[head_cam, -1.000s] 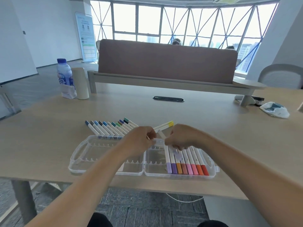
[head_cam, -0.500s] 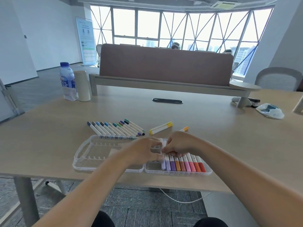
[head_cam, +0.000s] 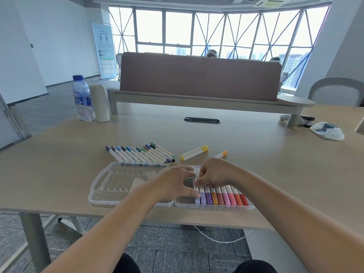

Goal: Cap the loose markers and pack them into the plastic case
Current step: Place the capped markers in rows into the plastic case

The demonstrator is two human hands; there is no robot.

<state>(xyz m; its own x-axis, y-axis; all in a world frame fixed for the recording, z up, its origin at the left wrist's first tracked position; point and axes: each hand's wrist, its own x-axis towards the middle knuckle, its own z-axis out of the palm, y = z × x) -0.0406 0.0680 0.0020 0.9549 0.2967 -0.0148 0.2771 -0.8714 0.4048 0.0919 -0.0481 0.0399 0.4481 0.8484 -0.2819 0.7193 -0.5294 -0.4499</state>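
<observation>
An open clear plastic case (head_cam: 110, 184) lies at the table's near edge. Its right half holds a row of capped markers (head_cam: 222, 198) running from purple through orange and pink to red. A pale lavender marker (head_cam: 197, 198) lies at the left end of that row. My left hand (head_cam: 175, 184) holds it lengthwise, with the thumb at its near cap and the fingers at its far end. My right hand (head_cam: 214, 172) has curled fingers pinching its middle. Behind the case lie several loose blue, green and brown markers (head_cam: 137, 154), two yellow ones (head_cam: 194, 152) and an orange one (head_cam: 221, 154).
A water bottle (head_cam: 81, 97) and a beige cylinder (head_cam: 99, 103) stand at the back left. There is a black cable grommet (head_cam: 201, 120) at the table's centre, and a crumpled white bag (head_cam: 327, 131) at the far right. A brown divider panel (head_cam: 199, 75) lines the table's back.
Both hands came down from above the case into its right half. The lavender marker they held now lies in the row beside the purple one. The camera tilted up.
</observation>
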